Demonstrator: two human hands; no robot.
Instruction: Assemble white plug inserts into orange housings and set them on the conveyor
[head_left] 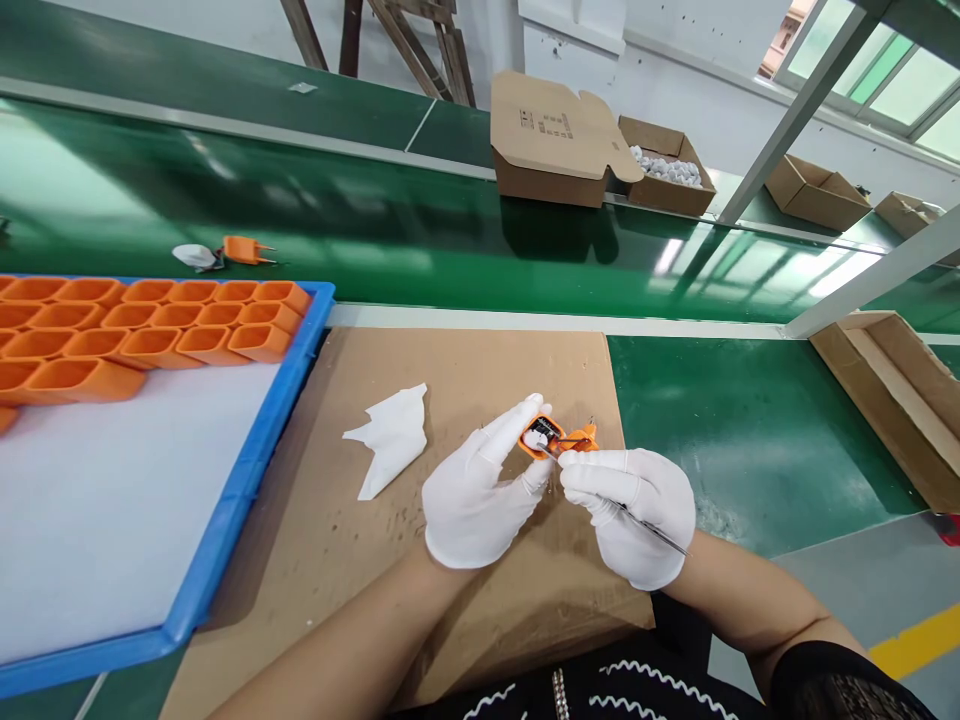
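My left hand (486, 487), in a white glove, grips a small orange plastic housing (523, 446) between thumb and fingers. Its open side shows a dark part and a bit of white material (534, 440). Thin metal tweezers (651, 528) are pinched in my gloved right hand (634, 510), their tip at the white bit in the housing. An orange plug piece (583, 437) with metal pins lies against the housing, just beyond my right fingertips. A torn piece of white paper (394, 440) rests on the cardboard sheet (480, 365) to the left of my hands.
At left, a blue-rimmed tray (247, 490) holds rows of orange housings (154, 345). Behind it lie an orange plug (244, 250) and a white piece (196, 257). Cardboard boxes (551, 180) stand along the back, one with white pieces (670, 170). Another carton (892, 400) is at right.
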